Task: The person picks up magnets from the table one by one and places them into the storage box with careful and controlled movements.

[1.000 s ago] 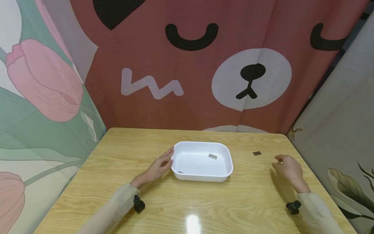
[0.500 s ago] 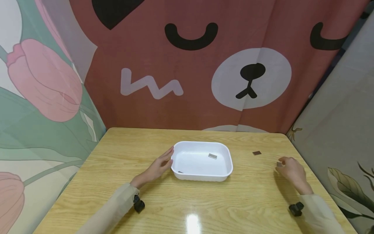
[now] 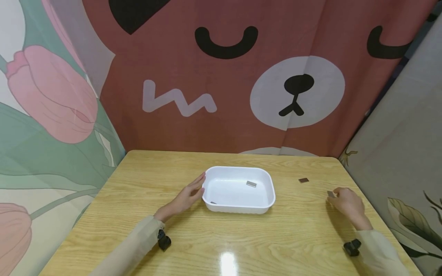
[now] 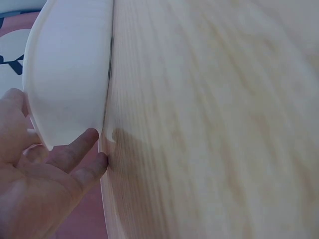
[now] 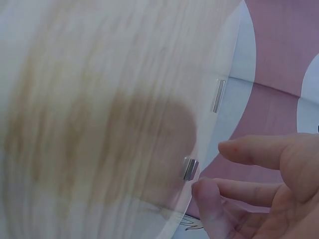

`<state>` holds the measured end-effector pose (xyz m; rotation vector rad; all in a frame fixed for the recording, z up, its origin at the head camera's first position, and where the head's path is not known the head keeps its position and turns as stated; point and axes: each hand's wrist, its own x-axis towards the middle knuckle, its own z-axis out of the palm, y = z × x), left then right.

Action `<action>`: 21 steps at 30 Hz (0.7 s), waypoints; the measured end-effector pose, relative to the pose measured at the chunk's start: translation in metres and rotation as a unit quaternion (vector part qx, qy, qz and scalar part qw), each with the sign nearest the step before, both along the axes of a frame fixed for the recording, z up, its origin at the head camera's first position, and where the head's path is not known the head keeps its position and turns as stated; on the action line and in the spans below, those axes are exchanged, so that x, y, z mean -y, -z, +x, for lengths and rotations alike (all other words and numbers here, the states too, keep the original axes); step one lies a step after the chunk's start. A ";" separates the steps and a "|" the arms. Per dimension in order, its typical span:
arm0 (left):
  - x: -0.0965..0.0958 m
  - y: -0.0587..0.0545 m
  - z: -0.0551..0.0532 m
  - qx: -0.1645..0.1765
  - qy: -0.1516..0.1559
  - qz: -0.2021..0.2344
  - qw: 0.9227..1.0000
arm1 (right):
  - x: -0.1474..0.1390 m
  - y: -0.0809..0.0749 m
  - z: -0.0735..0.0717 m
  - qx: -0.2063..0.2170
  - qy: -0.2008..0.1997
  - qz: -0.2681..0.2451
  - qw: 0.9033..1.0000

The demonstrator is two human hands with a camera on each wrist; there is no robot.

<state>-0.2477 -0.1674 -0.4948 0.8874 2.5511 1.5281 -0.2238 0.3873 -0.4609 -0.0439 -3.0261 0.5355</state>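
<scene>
A white rectangular tray stands mid-table with a small silvery rectangular piece inside; a sliver of another small piece shows behind its front wall. My left hand rests against the tray's left end, fingers fairly straight on the outer wall and rim. On the right, my right hand is beside a small flat metallic piece on the table. In the right wrist view its thumb and fingers stand apart, with one fingertip close to that piece; whether they touch, I cannot tell.
A small dark brown rectangular piece lies between the tray and my right hand. The wooden table ends at a printed curtain behind, with more curtains on both sides. A black wrist camera sits on my right sleeve.
My right hand has shifted slightly rightward and nearer to me, and the small metallic piece beside its fingertips has come into view. The left hand and tray have stayed put.
</scene>
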 end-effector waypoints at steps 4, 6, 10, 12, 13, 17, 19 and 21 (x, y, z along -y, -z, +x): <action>0.000 0.000 0.001 -0.007 0.004 0.010 1.000 | -0.002 0.005 0.001 0.009 0.002 -0.018 1.000; 0.000 -0.001 0.001 -0.009 0.003 0.012 1.000 | -0.003 0.007 0.002 0.010 0.002 -0.022 1.000; -0.001 0.000 0.001 -0.009 0.002 0.014 1.000 | -0.005 0.010 0.002 0.018 0.002 -0.029 0.999; -0.001 0.000 0.001 -0.008 0.001 0.012 1.000 | -0.006 0.009 0.002 0.022 0.002 -0.031 0.999; -0.001 0.000 0.001 -0.008 0.000 0.011 1.000 | -0.006 0.009 0.001 0.024 0.002 -0.031 0.999; 0.000 0.000 0.001 -0.010 -0.002 0.005 1.000 | -0.005 0.008 0.001 0.029 0.003 -0.029 0.999; 0.000 0.000 0.001 -0.010 -0.001 0.007 1.000 | -0.004 0.008 0.000 0.028 0.003 -0.026 0.999; 0.000 0.001 0.001 -0.009 -0.002 0.007 1.000 | -0.004 0.008 0.000 0.026 0.002 -0.025 0.999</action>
